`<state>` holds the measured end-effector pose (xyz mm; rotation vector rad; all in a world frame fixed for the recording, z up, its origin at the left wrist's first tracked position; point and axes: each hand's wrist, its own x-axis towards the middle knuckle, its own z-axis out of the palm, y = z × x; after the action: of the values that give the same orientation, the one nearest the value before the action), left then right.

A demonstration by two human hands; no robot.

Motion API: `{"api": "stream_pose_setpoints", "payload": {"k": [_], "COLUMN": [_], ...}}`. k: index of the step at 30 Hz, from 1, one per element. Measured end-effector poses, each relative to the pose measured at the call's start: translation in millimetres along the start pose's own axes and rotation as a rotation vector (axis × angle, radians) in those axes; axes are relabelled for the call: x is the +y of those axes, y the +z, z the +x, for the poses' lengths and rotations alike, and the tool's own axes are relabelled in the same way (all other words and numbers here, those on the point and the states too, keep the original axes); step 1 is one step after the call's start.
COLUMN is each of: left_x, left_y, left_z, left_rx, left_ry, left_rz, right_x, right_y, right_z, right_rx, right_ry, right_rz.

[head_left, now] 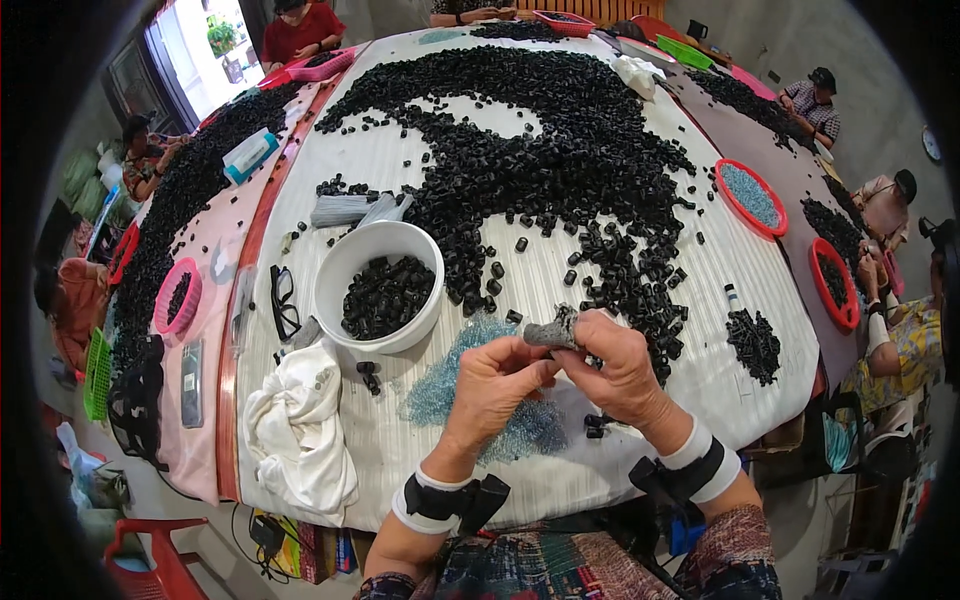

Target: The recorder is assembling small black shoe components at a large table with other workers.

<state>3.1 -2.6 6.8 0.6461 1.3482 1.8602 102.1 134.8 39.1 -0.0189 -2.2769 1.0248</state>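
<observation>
My left hand and my right hand meet above the near middle of the table, fingers closed in pinches with the fingertips together. A rough grey sleeve-like piece shows at the fingers; I cannot tell whether it is worn on one or held. Whatever small part is between the fingertips stays hidden. Beneath my hands lies a pile of small clear-blue pieces. A white bowl of small black cylindrical parts stands to the left of my hands. More loose black parts spread out beyond them.
A white cloth and black-framed glasses lie left. Clear-grey plastic strips lie behind the bowl. At right are a small heap of thin black pieces and a red basket of clear-blue pieces. Several people sit around the table.
</observation>
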Motion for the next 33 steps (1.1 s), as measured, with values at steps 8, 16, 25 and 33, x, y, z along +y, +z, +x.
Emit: {"api": "stream_pose_setpoints", "payload": {"k": [8,16,25,33], "left_x": [9,14,26,10], "left_y": [6,25,27,24], "left_z": [2,8,0,13], "left_rx": [-0.025,-0.081,0.034,0.048], "left_ry": [-0.039,-0.1,-0.174,-0.098], "left_rz": [0.0,-0.113,-0.23,-0.295], "right_x": [-4,-12,55,60], "right_y": [-14,-35,-57,-19], "right_z": [-1,-8,-15,-28], "right_rx": [-0.003,0.086,0.096,-0.182], "right_ry": [-0.001,-0.323,0.217,0.087], "right_rz": [0.03,-0.239,-0.394,-0.53]}}
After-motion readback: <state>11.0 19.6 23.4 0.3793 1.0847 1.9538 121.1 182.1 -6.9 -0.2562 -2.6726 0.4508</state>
